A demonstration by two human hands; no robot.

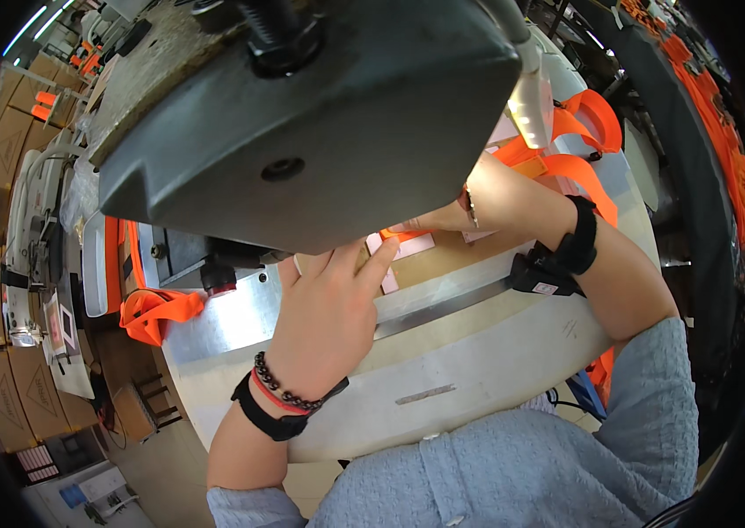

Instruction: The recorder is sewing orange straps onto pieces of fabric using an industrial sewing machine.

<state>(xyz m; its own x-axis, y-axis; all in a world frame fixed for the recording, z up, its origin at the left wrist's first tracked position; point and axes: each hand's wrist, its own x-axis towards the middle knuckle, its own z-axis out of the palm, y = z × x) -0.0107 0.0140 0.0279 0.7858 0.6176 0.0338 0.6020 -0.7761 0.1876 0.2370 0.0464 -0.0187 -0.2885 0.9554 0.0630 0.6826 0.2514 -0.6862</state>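
Note:
My left hand (328, 304) lies palm down with its fingers spread, below the dark sewing machine head (302, 163). Its fingertips reach the edge of a flat brown piece (443, 271) with pale pink strips (415, 247) on it. A small bit of orange strap (401, 234) shows between my hands. Coming in from the right, my right hand (447, 216) has a digit against that orange strap. The machine head hides most of its fingers, so its grip is unclear. The needle area is also hidden.
A lit lamp (528, 119) hangs beside the machine head. Orange straps lie at the right (597, 123) and left (161, 312) of the pale worktable (496, 361). A black strapped device (540, 275) is by my right wrist. Cardboard boxes (3, 308) are stacked at far left.

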